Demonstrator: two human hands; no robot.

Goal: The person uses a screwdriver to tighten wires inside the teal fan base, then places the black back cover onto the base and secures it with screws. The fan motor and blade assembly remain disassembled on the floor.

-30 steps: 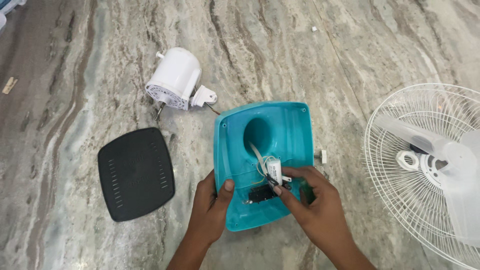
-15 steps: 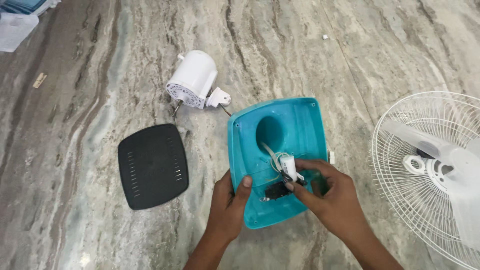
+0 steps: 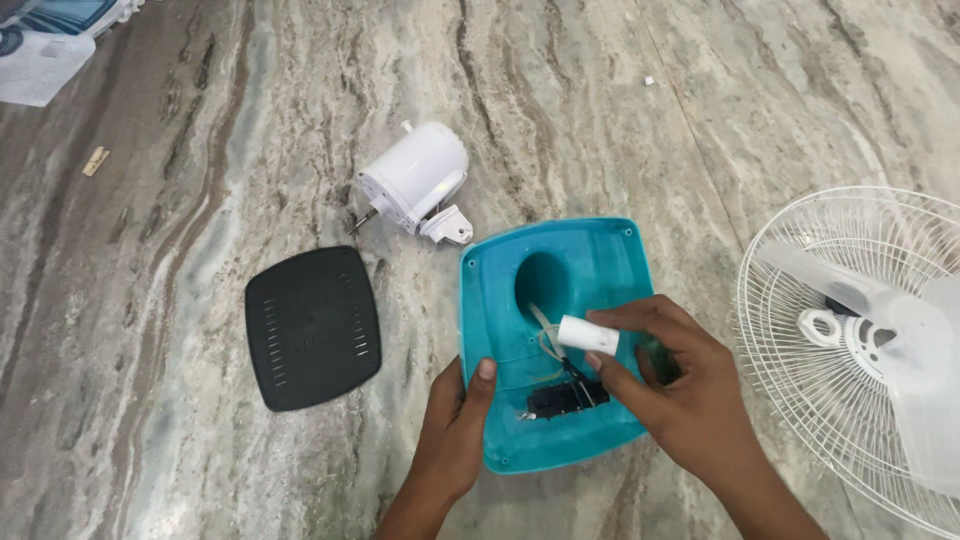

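- Spreading under everything is a veined marble floor (image 3: pixel 620 110), with wide bare stone along the top and down the left side.
- Cut off by the right edge is a white fan guard with its pale blades (image 3: pixel 860 340); it sits near the right hand, with only a narrow strip of floor between guard and base.
- Lying upside down at the centre is the turquoise fan base shell (image 3: pixel 590 255), hollow side up, with a round hole near its far end and its near edge close to the bottom of the view.
- Resting flat just left of the shell, apart from it, is a black vented base plate (image 3: pixel 313 327).
- Lying on its side beyond the plate is a white motor housing (image 3: pixel 415 176), its shaft pointing left, with open floor behind it.
- The right hand (image 3: pixel 675 385) reaches into the shell, its thumb and forefinger pinched on a small white cylindrical capacitor (image 3: pixel 587 335), which is raised above the shell's inside with wires trailing down to a black switch block (image 3: pixel 565 399).
- The left hand (image 3: pixel 455 425) clamps the shell's near left rim, thumb inside and fingers beneath.
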